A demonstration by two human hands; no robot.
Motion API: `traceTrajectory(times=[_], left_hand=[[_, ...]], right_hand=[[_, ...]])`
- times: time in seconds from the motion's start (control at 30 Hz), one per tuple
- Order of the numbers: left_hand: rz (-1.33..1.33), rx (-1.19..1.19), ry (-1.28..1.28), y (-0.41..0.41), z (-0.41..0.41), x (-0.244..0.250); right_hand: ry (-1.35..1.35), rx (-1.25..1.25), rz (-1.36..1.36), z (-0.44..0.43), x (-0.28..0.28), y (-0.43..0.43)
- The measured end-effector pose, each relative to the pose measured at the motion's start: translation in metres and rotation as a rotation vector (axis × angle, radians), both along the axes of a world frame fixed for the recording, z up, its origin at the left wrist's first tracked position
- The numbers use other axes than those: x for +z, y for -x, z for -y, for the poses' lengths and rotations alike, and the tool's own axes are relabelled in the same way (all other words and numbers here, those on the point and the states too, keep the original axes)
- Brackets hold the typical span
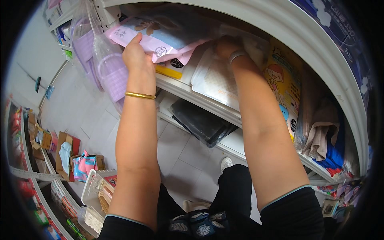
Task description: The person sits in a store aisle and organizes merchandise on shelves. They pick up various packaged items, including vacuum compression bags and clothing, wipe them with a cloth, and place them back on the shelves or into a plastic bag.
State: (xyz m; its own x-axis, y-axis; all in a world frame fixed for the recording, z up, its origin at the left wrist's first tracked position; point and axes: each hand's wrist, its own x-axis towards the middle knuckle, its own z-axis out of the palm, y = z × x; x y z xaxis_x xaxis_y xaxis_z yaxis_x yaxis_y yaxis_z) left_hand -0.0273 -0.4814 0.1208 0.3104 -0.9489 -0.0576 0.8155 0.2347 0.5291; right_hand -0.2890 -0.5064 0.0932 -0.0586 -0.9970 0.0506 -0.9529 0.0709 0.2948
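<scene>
My left hand [137,55] grips the near edge of a pink-and-blue plastic package [163,37], thumb on top, lifted over the white metal shelf [187,78]. Beneath that package, a yellow-edged pack [171,68] shows only in part. My right hand [228,46] reaches deep into the shelf, past flat translucent packages [216,79] with a textured pattern. Its fingers are in shadow, so what they touch or hold is hidden. A yellow package [283,87] with a cartoon child printed on it stands just right of my right forearm.
Purple slippers [112,76] hang in clear bags by the shelf post. A black plastic-wrapped package [204,120] lies on the lower shelf. The upper shelf's white edge [270,21] curves overhead. Cardboard boxes [64,153] and a white basket [90,183] stand on the floor at left.
</scene>
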Motion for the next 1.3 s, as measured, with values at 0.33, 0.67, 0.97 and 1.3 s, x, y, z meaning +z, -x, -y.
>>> traceTrajectory(times=[0.33, 0.67, 0.97, 1.3], left_hand=[[-0.076, -0.058, 0.099, -0.002, -0.011, 0.017], [-0.205, -0.107, 0.174, 0.008, -0.008, 0.025], [-0.262, -0.123, 0.127, 0.019, -0.019, 0.011], [-0.122, -0.061, 0.041, 0.004, -0.027, -0.051]], right_hand=[[0.153, -0.074, 0.21, -0.007, -0.002, -0.024], [0.58, 0.33, 0.864, 0.058, -0.023, -0.015], [0.71, 0.317, 0.315, 0.138, -0.084, -0.01], [0.538, 0.264, 1.21, 0.091, -0.097, -0.062]])
